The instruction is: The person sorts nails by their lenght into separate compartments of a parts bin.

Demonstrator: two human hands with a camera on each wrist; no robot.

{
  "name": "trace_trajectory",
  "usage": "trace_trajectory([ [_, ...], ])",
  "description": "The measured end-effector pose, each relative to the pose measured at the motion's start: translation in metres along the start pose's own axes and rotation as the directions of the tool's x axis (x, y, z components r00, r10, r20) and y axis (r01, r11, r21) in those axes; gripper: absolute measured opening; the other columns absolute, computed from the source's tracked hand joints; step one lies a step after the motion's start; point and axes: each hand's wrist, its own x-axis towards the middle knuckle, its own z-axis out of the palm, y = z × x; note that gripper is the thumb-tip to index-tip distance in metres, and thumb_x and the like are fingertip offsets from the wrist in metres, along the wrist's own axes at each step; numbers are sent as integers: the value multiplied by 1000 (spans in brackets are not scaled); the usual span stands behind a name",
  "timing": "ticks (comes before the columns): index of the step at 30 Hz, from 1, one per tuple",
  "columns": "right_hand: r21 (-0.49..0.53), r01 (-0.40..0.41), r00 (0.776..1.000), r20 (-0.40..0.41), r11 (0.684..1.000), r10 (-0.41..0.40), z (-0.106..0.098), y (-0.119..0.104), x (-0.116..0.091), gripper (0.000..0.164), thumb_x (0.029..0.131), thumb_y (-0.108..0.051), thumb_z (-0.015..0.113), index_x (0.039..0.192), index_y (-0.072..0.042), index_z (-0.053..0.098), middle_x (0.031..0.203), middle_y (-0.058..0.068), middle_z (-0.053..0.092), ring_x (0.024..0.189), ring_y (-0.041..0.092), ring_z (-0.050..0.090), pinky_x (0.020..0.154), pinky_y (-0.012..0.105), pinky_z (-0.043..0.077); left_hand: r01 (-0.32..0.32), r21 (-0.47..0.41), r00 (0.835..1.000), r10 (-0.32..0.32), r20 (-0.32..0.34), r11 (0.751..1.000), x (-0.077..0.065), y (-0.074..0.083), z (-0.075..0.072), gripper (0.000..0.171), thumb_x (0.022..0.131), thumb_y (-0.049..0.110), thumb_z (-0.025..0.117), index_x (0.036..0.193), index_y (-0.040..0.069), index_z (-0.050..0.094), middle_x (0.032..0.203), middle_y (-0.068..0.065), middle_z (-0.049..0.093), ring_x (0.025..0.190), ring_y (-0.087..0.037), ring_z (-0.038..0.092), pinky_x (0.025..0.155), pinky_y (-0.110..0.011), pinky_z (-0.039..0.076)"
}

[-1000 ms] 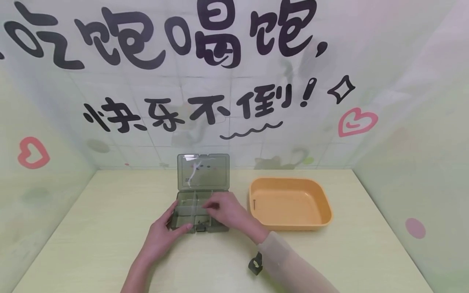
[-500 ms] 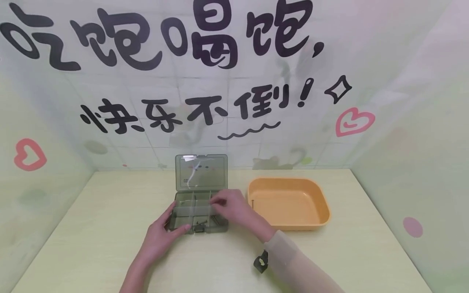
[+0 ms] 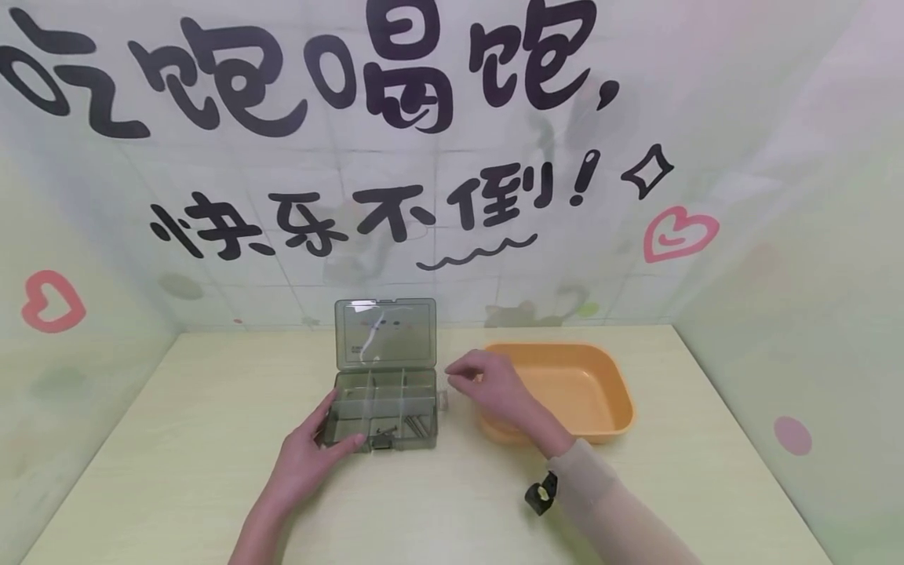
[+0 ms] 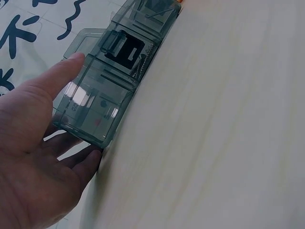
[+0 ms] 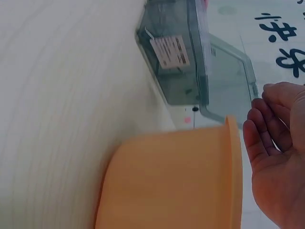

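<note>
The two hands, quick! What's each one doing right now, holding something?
Left hand: holding the see-through grey-green rectangular plastic box.
Right hand: open, fingers loosely bent, nothing seen in it.

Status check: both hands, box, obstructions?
Left hand gripping grey box. Right hand raised beside orange tray, nothing visible in it. Box open, screws inside. Nothing seen blocking box; right hand hides tray's left part in head view.
</note>
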Motion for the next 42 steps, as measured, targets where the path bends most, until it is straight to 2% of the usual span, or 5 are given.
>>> trace_trajectory([
  [10, 36, -73, 996, -48, 997, 75, -24, 36, -5, 14, 93, -3, 73, 106, -1, 78, 101, 6, 76, 94, 21, 70, 87, 38, 58, 13, 3, 1000, -13, 3, 1000, 0, -1, -1, 101, 89, 44, 80, 165, 13, 21, 162, -32, 24, 144, -50, 30, 116, -54, 32],
  [21, -61, -161, 983, 80, 985, 166, -31, 57, -7, 16, 90, -3, 76, 105, 2, 77, 98, 11, 76, 91, 24, 71, 83, 36, 60, 0, 7, 1000, 0, -1, 1000, 0, 3, -2, 99, 90, 40, 81, 165, 12, 22, 161, -32, 26, 143, -50, 32, 116, -55, 33],
  [29, -107, -215, 968, 109, 971, 227, -28, 60, -3, 20, 88, -1, 77, 107, 2, 77, 100, 9, 76, 94, 23, 70, 86, 37, 59, 8, 7, 1000, -8, 2, 1000, 2, 1, -1, 99, 90, 42, 80, 165, 13, 22, 161, -32, 25, 144, -50, 31, 116, -55, 32],
  [38, -201, -85, 983, 146, 976, 116, -25, 64, -3, 17, 85, 1, 72, 100, -4, 80, 97, 5, 78, 96, 23, 71, 88, 38, 58, 10, 2, 1000, -10, 3, 1000, 2, 0, -1, 100, 90, 42, 80, 165, 13, 22, 162, -31, 25, 144, -49, 31, 116, -54, 32],
  [42, -208, -76, 983, 149, 975, 109, -25, 64, -2, 18, 85, 1, 73, 98, -8, 82, 96, 1, 78, 96, 20, 70, 89, 36, 58, 15, 0, 1000, -15, 2, 1000, 1, -1, 0, 100, 89, 42, 81, 165, 13, 22, 162, -31, 26, 145, -49, 31, 117, -54, 32],
])
